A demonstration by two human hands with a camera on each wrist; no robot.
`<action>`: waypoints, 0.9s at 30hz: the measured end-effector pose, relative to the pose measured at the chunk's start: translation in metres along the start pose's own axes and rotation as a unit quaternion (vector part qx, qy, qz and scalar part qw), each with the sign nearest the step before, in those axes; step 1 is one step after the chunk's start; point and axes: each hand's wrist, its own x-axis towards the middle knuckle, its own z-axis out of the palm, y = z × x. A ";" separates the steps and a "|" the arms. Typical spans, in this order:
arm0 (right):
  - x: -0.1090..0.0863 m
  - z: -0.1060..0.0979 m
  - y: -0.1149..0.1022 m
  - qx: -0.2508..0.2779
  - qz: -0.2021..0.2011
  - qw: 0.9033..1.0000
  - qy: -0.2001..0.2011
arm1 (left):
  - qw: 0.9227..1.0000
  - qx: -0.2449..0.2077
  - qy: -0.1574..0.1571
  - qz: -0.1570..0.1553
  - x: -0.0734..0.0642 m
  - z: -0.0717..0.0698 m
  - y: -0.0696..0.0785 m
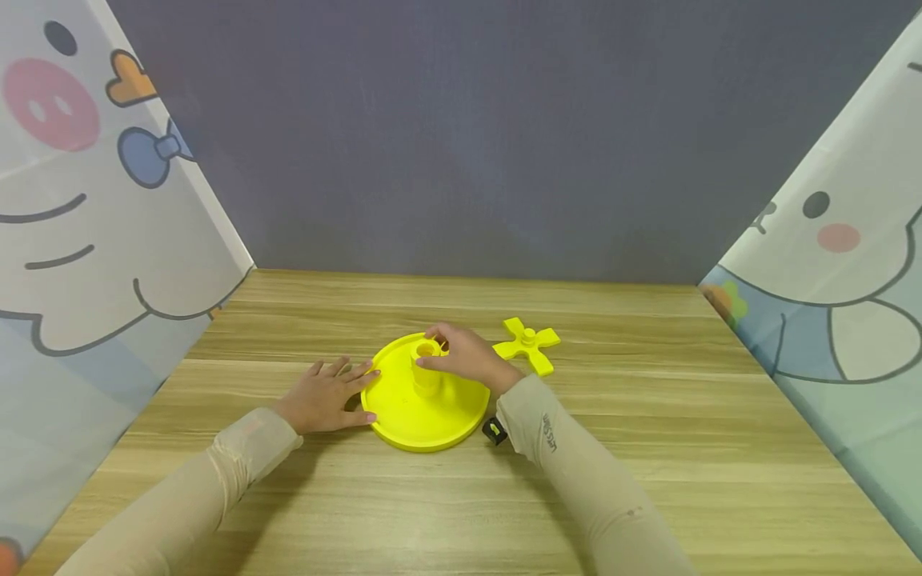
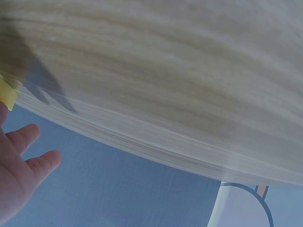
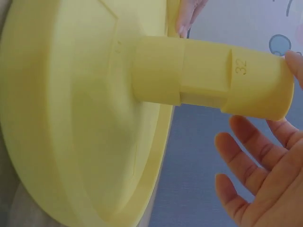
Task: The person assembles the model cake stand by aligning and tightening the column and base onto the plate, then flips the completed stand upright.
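A round yellow tray [image 1: 425, 444] with a raised rim lies on the wooden table. From its middle rises an upright yellow tube [image 1: 426, 376], hollow at the top and marked "32" in the right wrist view. My right hand [image 1: 468, 356] pinches the tube's upper end between thumb and finger; its other fingers [image 3: 232, 146] stay off the tube. On the tray's left side, my left hand [image 1: 326, 398] is spread, fingertips and thumb at the rim. The left wrist view catches only part of that hand and a bit of yellow edge [image 2: 6, 94].
A yellow four-armed cross piece [image 1: 529, 338] with a round centre knob lies just right of the tray. Beside my right sleeve is a small black part [image 1: 494, 431]. A grey panel [image 1: 461, 144] stands behind the table, with cartoon-printed cloths at both sides.
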 end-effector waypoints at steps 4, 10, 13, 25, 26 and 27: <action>-0.001 -0.002 0.001 0.013 -0.003 1.000 -0.024 | 1.000 0.000 -0.002 -0.001 0.001 0.002 -0.002; 0.000 -0.002 0.003 0.018 -0.002 0.999 -0.035 | 1.000 0.001 -0.003 -0.002 0.001 0.004 -0.003; 0.001 -0.001 0.001 -0.001 0.019 1.000 -0.016 | 1.000 0.005 -0.001 0.000 0.001 0.003 -0.003; 0.000 -0.002 -0.001 0.012 0.002 0.999 -0.029 | 1.000 0.003 -0.003 -0.002 -0.001 0.002 -0.002; 0.000 -0.002 0.000 0.013 0.002 0.999 -0.029 | 1.000 0.003 -0.002 -0.001 -0.001 0.002 -0.002; 0.001 -0.002 0.000 0.010 0.000 1.000 -0.027 | 1.000 0.003 -0.001 0.000 -0.001 0.002 -0.002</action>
